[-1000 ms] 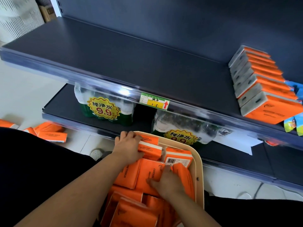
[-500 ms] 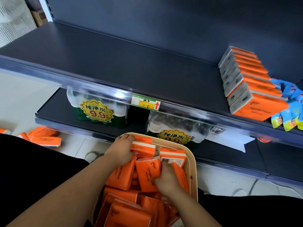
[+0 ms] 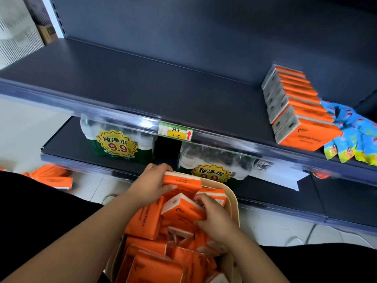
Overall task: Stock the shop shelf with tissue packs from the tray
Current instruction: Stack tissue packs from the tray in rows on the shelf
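Stocking: early going, by the look of it; much left.
Shelf (image 3: 163, 94): dark, flat, mostly bare; clear price rail along the front edge.
Row (image 3: 293, 105): one line of orange packs standing on the right end of the shelf, front to back, touching each other; the only tissue up there so far.
Left to fill: all the bare board from the row over to the left end.
Tray (image 3: 233, 203): cream, held low in front of the body, below the shelf edge; heaped with orange packs lying every which way.
Left hand (image 3: 152, 185): closed around the near end of one pack (image 3: 184, 181) at the tray's far rim, fingers over the top, pack tilted up.
Right hand (image 3: 216, 219): gripping a second pack (image 3: 181, 211) mid-tray, fingers wrapped on its right side, white end raised; not yet clear of the heap.
Step in hand: likely lifting two packs at once for the shelf.
Lower shelf (image 3: 67, 144): shrink-wrapped water bundles (image 3: 116, 141) with yellow price stickers.
Floor (image 3: 28, 139): pale; a few stray packs (image 3: 51, 177) lying at the left, well apart from the tray.
Sachets (image 3: 353, 137): blue and yellow, just beside the row on its right.
Tag (image 3: 176, 134): green and yellow, with a red arrow, clipped in the rail.
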{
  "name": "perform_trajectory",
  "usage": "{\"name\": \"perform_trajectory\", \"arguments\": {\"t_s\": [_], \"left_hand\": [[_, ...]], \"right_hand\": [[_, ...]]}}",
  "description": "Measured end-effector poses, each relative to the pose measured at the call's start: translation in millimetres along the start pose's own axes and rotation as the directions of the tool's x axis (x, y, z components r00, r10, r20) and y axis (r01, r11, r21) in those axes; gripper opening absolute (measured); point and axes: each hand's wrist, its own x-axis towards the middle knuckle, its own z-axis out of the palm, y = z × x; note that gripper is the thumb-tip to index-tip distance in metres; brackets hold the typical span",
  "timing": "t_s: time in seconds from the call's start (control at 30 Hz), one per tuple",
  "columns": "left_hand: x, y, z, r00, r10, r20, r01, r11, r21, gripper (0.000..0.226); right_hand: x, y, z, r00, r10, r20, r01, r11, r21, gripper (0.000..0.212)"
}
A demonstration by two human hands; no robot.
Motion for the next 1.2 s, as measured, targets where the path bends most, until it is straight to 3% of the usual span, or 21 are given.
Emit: {"name": "perform_trajectory", "arguments": {"t_s": [0.13, 0.23, 0.4, 0.53, 0.67, 0.8, 0.97, 1.2], "left_hand": [[-2.2, -4.7, 2.4, 0.998, -0.048, 0.051, 0.053, 0.993, -0.109, 0.046], [-4.8, -8.8, 7.9, 0.994, -0.078, 0.071, 0.084, 0.992, -0.099, 0.056], [-7.5, -12.1, 11.1, 0.997, -0.077, 0.018, 0.078, 0.995, -0.069, 0.033], [-10.6, -13.5, 8.9, 1.000, -0.015, 0.005, 0.015, 0.995, -0.101, 0.035], [-7.1, -8.9, 1.8, 1.000, 0.022, -0.019, -0.024, 0.988, -0.152, 0.044], [2.6, 9.0, -24.0, 0.994, 0.102, -0.046, -0.112, 0.946, -0.303, 0.039], [27.2, 47.1, -76.5, 0.975, 0.198, 0.104, -0.106, 0.818, -0.565, 0.034], [72.0, 108.2, -147.5, 0.960, 0.245, 0.135, -0.095, 0.738, -0.669, 0.047]], "right_hand": [[0.1, 3.1, 9.2, 1.000, -0.003, -0.018, 0.002, 0.996, -0.089, 0.050], [-1.6, 1.5, 16.6, 1.000, 0.004, 0.004, -0.004, 0.996, -0.090, 0.055], [-4.1, 5.9, 17.7, 0.998, 0.057, -0.006, -0.057, 0.986, -0.154, 0.059], [-5.5, 11.8, 14.2, 0.998, 0.066, -0.003, -0.066, 0.995, -0.073, 0.053], [-6.4, 8.3, -2.5, 1.000, -0.016, -0.018, 0.018, 0.995, 0.101, 0.044], [-11.2, -7.7, -38.9, 0.990, -0.118, -0.079, 0.127, 0.984, 0.125, 0.044], [-27.4, -30.4, -92.1, 0.965, -0.191, -0.178, 0.230, 0.945, 0.233, 0.040], [-30.6, -51.8, -161.0, 0.916, -0.277, -0.291, 0.354, 0.899, 0.258, 0.040]]}}
